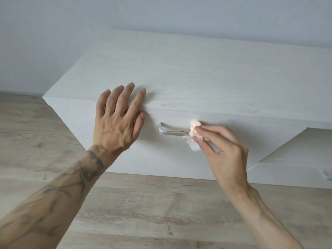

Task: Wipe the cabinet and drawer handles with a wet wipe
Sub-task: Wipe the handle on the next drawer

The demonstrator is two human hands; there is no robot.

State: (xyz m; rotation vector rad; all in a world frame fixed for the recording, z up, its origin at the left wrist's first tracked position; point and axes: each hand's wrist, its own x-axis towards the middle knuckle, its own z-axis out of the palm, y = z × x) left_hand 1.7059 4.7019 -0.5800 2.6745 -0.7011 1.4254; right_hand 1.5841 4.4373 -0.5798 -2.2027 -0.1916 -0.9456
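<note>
A silver bar handle is fixed to the front of a low white cabinet. An orange-red smear runs along the handle's right half. My right hand pinches a crumpled white wet wipe, stained orange, against the handle's right end, which the wipe hides. My left hand hovers or rests at the cabinet's top front edge, left of the handle, fingers spread and holding nothing.
A second, lower white unit stands at the right, with part of another silver handle at the frame edge. Light wood-look floor lies below. A pale wall rises behind the cabinet.
</note>
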